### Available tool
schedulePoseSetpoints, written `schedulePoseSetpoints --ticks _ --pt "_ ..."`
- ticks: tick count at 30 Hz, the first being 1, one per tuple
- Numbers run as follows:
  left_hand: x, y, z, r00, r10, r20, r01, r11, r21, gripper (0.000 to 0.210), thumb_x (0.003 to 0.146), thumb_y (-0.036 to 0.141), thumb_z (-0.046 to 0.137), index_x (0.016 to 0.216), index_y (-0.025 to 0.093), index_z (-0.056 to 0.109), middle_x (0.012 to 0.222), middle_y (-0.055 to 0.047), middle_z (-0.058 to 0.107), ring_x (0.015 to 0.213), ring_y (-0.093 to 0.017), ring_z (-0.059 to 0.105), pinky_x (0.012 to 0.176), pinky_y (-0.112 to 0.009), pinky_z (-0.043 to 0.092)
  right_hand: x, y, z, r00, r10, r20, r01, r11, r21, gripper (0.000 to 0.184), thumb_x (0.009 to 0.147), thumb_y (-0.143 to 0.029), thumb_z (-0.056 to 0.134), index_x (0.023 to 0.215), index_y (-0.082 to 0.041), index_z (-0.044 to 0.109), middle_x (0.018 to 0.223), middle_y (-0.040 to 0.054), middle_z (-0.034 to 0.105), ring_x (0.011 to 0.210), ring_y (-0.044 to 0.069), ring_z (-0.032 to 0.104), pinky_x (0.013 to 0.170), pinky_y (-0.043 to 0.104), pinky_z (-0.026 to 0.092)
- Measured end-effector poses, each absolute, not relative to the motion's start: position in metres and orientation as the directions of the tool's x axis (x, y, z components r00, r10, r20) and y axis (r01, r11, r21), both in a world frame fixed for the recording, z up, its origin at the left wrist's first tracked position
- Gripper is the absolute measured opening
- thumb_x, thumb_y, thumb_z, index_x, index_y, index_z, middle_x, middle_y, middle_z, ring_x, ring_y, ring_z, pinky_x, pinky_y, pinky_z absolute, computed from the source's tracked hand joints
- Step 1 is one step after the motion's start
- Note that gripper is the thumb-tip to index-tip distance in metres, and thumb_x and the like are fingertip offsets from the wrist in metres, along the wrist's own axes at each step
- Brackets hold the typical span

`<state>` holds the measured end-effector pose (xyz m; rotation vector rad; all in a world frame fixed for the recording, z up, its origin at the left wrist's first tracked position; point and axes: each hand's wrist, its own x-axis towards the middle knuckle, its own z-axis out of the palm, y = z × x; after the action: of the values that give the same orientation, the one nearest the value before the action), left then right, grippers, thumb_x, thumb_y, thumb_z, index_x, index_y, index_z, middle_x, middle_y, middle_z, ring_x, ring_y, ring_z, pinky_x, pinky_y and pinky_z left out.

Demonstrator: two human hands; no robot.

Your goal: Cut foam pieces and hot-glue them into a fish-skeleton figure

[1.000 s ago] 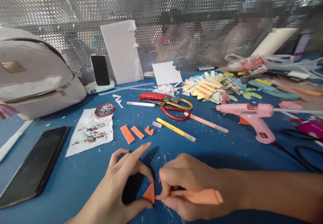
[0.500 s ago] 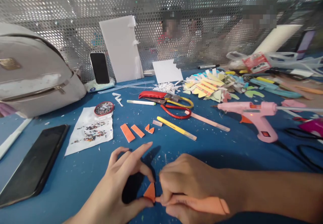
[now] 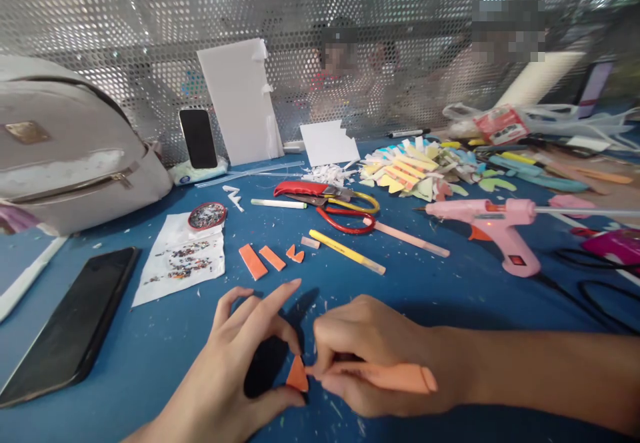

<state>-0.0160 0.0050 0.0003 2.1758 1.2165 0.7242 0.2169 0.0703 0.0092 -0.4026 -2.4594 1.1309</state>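
Note:
A small orange triangular piece (image 3: 298, 375) is pinched by its edges between the thumb and a finger of my left hand (image 3: 240, 356), just above the blue table. My right hand (image 3: 367, 353) is closed around an orange marker (image 3: 395, 376), whose tip meets the right edge of the triangle. Beyond the hands lie two orange strips (image 3: 253, 261) and some smaller orange cut pieces (image 3: 295, 254). A clear cap (image 3: 311, 242) and a yellow marker (image 3: 347, 252) are beside them.
Scissors (image 3: 350, 220) and a red-handled cutter (image 3: 305, 190) lie mid-table. A pink glue gun (image 3: 500, 220) rests at right. At left are a black phone (image 3: 75, 323), a backpack (image 3: 75, 143) and a paper with beads (image 3: 187, 256). Paper scraps (image 3: 410, 166) are piled behind.
The triangle has turned slightly between my left fingers. My right hand and the orange marker have shifted a little up and left, and the marker lies at a slightly different angle.

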Motion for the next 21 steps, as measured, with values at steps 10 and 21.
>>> schedulePoseSetpoints --ticks 10,21 --pt "-0.0163 0.0062 -0.0015 0.444 0.875 0.191 0.576 -0.442 0.688 0.096 0.083 0.02 0.078 0.155 0.039 0.017 0.096 0.008 0.071 0.095 -0.02 0.062 0.115 -0.041 0.009 0.2176 0.0702 0.0106 -0.879 0.407 0.247 0.068 0.621 -0.781 0.01 0.086 -0.025 0.058 0.078 -0.021 0.052 0.068 -0.0041 0.063 0.062 0.01 0.058 0.06 0.019 0.039" --pt "-0.0138 0.0038 0.0032 0.427 0.889 0.165 0.595 -0.413 0.69 0.094 0.084 0.022 0.079 0.154 0.039 0.018 0.096 0.007 0.071 0.097 -0.02 0.062 0.116 -0.044 0.012 0.2175 0.0718 0.0128 -0.871 0.439 0.222 0.118 0.623 -0.774 0.01 0.088 -0.026 0.055 0.08 -0.021 0.051 0.069 -0.0045 0.06 0.061 0.01 0.056 0.06 0.02 0.04"
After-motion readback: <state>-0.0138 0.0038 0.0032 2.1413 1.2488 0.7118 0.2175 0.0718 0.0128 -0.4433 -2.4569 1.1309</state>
